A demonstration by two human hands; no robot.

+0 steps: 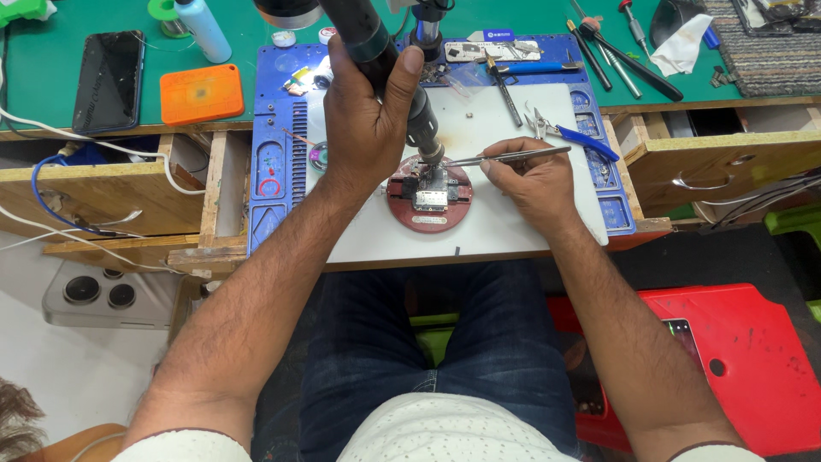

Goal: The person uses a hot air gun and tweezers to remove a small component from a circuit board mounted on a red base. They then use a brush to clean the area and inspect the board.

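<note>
While the left hand is closed around the dark handle of a hot-air tool, its nozzle points down at a small circuit board clamped on a round red holder. The right hand is pinched shut on a pair of slim metal tweezers, whose tips reach leftward to the board just beside the nozzle end. The holder sits on a white mat in the middle of a blue work tray, at the front edge of the surface.

As a judgement, the work looks to be in mid-course: the board is already fixed in its holder and both tools are brought to one spot on it, yet no part is seen lifted off in the tweezers, and the tips are too small to tell whether they grip anything. A tiny loose piece lies on the mat well apart from the board; what it is cannot be told.

Around the tray lie blue-handled cutters, several screwdrivers, an orange pad, a dark phone face up, and a white bottle on the green surface. Wooden drawers stand open on both sides.
</note>
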